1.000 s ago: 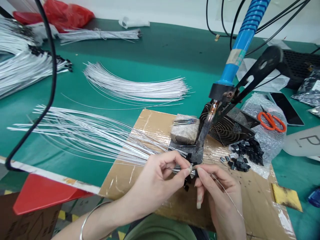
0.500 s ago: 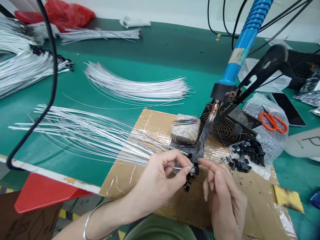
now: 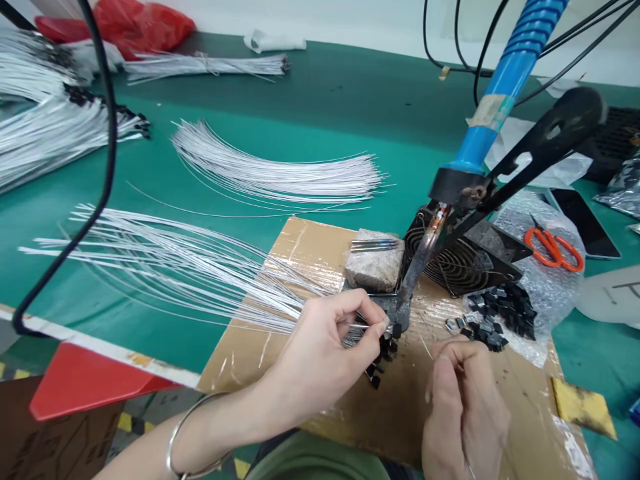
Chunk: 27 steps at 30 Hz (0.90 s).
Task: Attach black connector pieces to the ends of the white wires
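Observation:
My left hand (image 3: 330, 350) pinches a white wire between thumb and fingertips, with a small black end piece (image 3: 397, 331) sticking out just past them. That piece is close beside the lower tip of the soldering iron (image 3: 420, 257); whether they touch I cannot tell. Beneath the hand, a loose spread of white wires (image 3: 215, 267) runs left, and several black ends (image 3: 375, 380) show under the fingers. To the right, my right hand (image 3: 465, 407) is closed with a thin pale strand, seemingly solder wire (image 3: 425, 345), poking from its fingers toward the iron.
A cardboard sheet (image 3: 260, 347) lies on the green table, bearing a grey block (image 3: 374, 267) with thin metal rods. Right of the iron stand a black fan (image 3: 455, 263), a pile of black pieces (image 3: 505, 310), orange-handled scissors (image 3: 555, 250) and a yellow sponge (image 3: 584, 407). A black cable (image 3: 107, 133) hangs at left.
My right hand has drawn back to the right and lower, its extended fingers now curled around the thin strand. My left hand has barely moved. The view has shifted slightly.

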### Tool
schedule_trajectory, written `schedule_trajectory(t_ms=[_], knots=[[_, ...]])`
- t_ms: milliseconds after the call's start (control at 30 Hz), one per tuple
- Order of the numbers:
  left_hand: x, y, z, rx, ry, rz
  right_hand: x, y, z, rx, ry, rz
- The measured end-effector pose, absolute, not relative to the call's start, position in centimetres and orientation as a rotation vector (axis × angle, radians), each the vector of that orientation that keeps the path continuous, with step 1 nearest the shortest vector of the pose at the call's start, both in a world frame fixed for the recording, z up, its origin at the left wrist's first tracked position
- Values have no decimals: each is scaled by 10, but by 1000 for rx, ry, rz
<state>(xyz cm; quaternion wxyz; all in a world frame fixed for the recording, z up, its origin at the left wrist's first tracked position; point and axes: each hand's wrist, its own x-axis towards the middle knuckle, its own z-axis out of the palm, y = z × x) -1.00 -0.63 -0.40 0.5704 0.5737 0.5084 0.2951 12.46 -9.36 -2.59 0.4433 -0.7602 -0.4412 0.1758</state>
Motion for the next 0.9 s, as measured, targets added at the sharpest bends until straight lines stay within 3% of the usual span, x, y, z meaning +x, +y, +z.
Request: schedule_trajectory(t_ms=[300,900], knots=[[-6,-2,-1,1360,1180,708,120,-87,-29,-1586,-987,535],[-1,9,5,1342,1227,713,116,-75,-19,-1465,-839,670]])
